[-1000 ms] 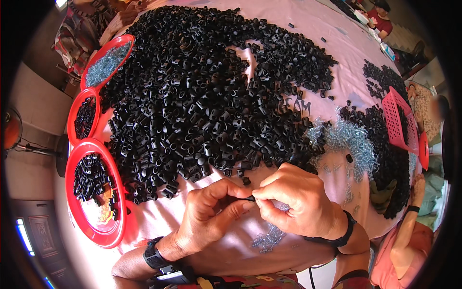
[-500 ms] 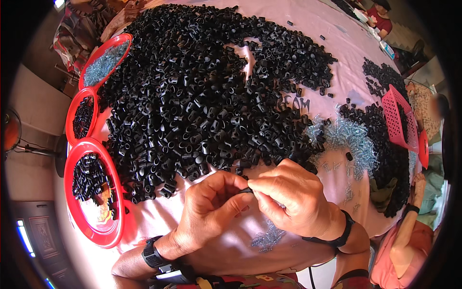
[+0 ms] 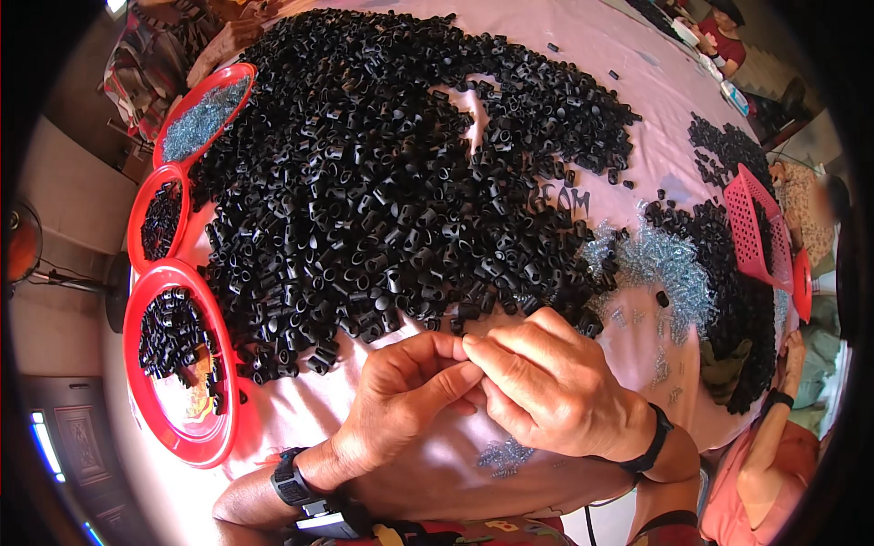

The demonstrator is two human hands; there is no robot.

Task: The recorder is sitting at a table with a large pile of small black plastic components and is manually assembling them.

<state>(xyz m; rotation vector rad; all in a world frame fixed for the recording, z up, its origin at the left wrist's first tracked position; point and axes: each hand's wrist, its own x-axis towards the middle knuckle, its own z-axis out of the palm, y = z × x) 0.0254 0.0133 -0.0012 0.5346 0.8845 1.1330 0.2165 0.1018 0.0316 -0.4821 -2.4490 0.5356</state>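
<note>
A: Where do we locate the black pieces (image 3: 364,200)?
B: We locate them in a broad heap on the pink cloth (image 3: 305,405), spanning roughly 9 to 2 o'clock from our fingertips. The near edge lies just beyond the hands.
A: How do we read the left hand (image 3: 405,391)?
B: We see it curled, thumb near forefinger, its tips meeting the other hand. We cannot tell whether it grips anything.
A: And the right hand (image 3: 555,387)?
B: We see its fingers bent over the meeting point, which they partly cover. We cannot tell how far they close or what they hold.
A: What surrounds us?
B: We note a patch of springs (image 3: 505,458) at 5 o'clock, a larger spring heap (image 3: 678,282) at 2, and, farther out, a pink basket (image 3: 748,227). At 9 we have a red plate (image 3: 196,453) bearing slim black parts (image 3: 168,332).
</note>
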